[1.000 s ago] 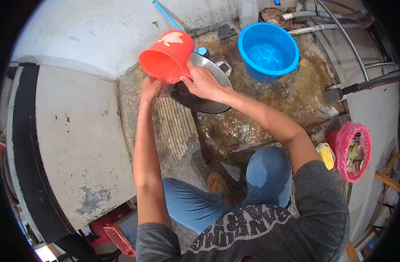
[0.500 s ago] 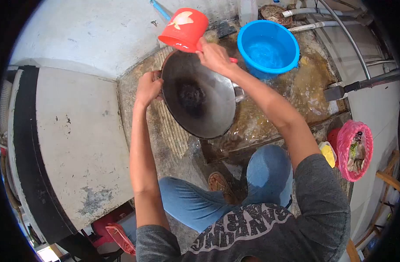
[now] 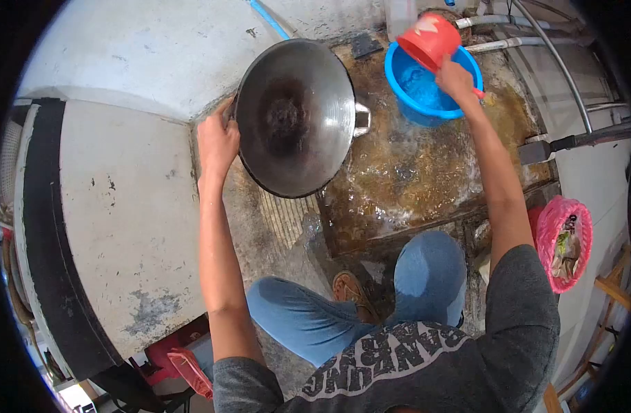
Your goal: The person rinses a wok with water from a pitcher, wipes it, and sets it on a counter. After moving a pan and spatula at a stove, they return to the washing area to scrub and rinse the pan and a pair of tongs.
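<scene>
Shirt [image 3: 481,365] shows block lettering [image 3: 391,354]; hands [image 3: 218,146] hold wok [image 3: 288,120] and red dipper [image 3: 430,43].

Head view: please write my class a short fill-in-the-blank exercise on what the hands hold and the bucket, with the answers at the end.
1. The left hand holds the wok, whose visible handle sticks out on the picture's ____ side.
2. The dipper in the right hand is mainly ____ in colour.
3. The bucket partly hidden by the dipper is coloured ____.

Missing words: right; red; blue.

Large block lettering [image 3: 381,356] on the dark shirt [image 3: 512,320], wording not legible.
</scene>
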`<state>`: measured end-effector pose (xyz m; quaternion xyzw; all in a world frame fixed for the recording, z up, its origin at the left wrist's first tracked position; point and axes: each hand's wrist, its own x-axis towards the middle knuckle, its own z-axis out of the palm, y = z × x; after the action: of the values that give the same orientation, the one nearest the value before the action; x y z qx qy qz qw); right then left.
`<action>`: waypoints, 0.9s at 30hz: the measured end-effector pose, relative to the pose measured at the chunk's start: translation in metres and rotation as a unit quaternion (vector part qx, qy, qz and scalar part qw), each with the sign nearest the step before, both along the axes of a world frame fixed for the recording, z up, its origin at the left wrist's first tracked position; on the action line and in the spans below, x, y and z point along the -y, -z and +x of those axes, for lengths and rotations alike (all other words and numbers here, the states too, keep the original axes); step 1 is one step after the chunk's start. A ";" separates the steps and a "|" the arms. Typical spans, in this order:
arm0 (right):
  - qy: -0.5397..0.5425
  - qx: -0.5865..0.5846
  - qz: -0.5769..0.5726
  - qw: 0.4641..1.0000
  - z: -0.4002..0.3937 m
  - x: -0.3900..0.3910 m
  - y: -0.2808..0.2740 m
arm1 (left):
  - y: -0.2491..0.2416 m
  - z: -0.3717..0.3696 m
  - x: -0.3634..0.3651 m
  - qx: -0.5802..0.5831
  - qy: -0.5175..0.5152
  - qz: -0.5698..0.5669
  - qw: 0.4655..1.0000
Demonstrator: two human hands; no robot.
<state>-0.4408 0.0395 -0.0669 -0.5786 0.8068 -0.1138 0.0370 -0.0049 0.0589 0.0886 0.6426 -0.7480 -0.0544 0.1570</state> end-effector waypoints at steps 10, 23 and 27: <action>-0.012 0.100 0.228 0.968 -0.023 0.015 0.044 | 0.013 0.007 0.014 0.006 0.033 0.026 0.999; -0.134 0.571 -0.080 0.806 0.087 -0.019 -0.076 | 0.019 -0.050 0.025 0.083 0.089 0.090 0.988; -0.216 0.543 -0.127 0.801 0.146 -0.011 -0.077 | 0.030 -0.066 0.040 0.103 0.123 0.101 0.982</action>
<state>-0.2944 0.0501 0.0106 -0.5805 0.4872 -0.4998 0.4193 -0.0706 0.0188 0.0591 0.5602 -0.8243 -0.0818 0.0053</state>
